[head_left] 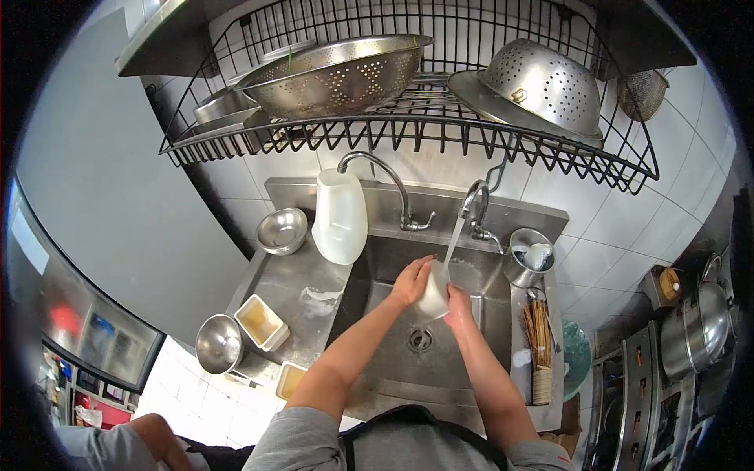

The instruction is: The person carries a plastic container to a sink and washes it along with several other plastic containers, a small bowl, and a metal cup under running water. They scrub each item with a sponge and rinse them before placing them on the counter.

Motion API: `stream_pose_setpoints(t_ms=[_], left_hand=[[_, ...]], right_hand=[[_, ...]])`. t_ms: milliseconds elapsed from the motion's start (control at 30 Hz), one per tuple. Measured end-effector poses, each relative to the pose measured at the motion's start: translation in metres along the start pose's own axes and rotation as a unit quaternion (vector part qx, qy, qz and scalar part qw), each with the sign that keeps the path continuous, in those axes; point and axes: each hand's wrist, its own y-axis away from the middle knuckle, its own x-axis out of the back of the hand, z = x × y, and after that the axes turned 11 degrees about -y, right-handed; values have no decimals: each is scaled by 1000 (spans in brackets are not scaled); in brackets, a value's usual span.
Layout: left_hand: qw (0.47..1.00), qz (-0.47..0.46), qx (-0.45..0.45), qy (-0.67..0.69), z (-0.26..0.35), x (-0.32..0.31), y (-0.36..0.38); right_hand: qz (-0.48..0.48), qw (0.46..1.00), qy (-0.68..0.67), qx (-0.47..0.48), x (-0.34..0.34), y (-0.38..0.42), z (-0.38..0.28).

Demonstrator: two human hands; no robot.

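Observation:
A white plastic container (433, 293) is tilted over the steel sink (377, 306), under water running from the right-hand faucet (473, 196). My left hand (411, 281) is closed on its left side, and my right hand (458, 304) grips its right side near the lower edge. The inside of the container is mostly hidden from me. Below it, the drain (420, 339) shows in the sink floor. The left-hand faucet (393, 177) has no water flowing.
On the left counter stand a white jug (339, 220), steel bowls (281, 231) and white containers (261, 322). A bamboo brush (539, 345) and a steel pot (528, 257) are on the right. Overhead hangs a wire rack (408, 129) with colanders (338, 78). Another person's arm (153, 439) shows lower left.

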Motion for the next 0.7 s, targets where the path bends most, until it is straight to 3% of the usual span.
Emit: stream_pose_setpoints(t_ms=[33, 133, 167, 267, 300, 400, 533, 600, 667, 700], left_hand=[[999, -43, 5, 11, -1, 5, -3], [973, -191, 77, 104, 0, 10, -15], [977, -184, 61, 89, -6, -1, -19], [936, -290, 148, 130, -27, -22, -37], [912, -317, 223, 134, -12, -20, -32], [910, -268, 239, 208, 25, -20, -16], [894, -270, 310, 178, -3, -42, -13], [888, -260, 342, 166, 8, -28, -5], [888, -249, 364, 129, 6, -13, 1], [876, -212, 382, 202, -3, -12, 8]], right_hand=[[4, 997, -72, -34, 3, 1, -4], [9, 989, -106, -108, 27, -1, -9], [4, 985, -124, -120, 31, 4, -15], [-21, 978, -144, -148, 47, 12, -35], [-35, 979, -126, -155, 57, 6, -39], [-27, 986, -75, -144, 65, 12, -55], [-24, 993, 13, -113, 75, 8, -62], [-17, 970, 239, -36, 71, 7, -59], [-26, 882, 462, 90, 64, 7, -62], [-17, 833, 528, 164, 53, 12, -77]])
